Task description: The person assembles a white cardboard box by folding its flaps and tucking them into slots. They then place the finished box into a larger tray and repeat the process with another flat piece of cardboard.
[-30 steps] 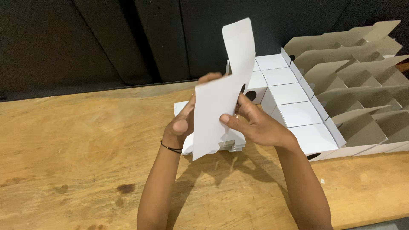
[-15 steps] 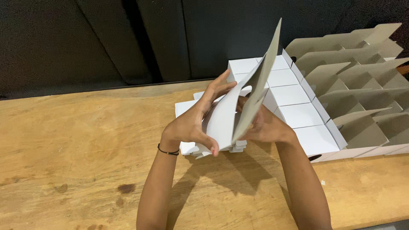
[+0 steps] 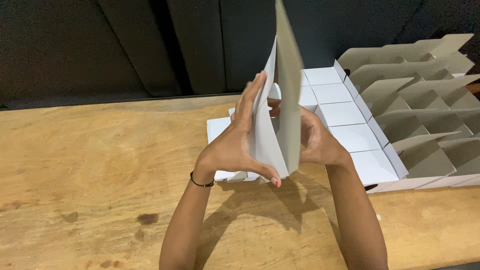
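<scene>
Wooden table [image 3: 100, 165], dark wall behind | our left hand [image 3: 232, 150] and right hand [image 3: 317, 142] closed on a cardboard sheet [image 3: 287, 85] from opposite sides | sheet upright, long axis vertical, above the flat white stack [image 3: 220, 127] | both hands equally near

we see our left hand [image 3: 235, 150] pressed flat against one side of a flat cardboard box blank [image 3: 282, 100], held upright on edge above the wooden table [image 3: 100, 165]. our right hand [image 3: 317, 142] grips its other side, partly hidden behind the card. under the hands lies a stack of flat white blanks [image 3: 217, 130]. to the right stand closed white boxes [image 3: 345, 112] and open boxes with raised grey flaps [image 3: 420, 95].
</scene>
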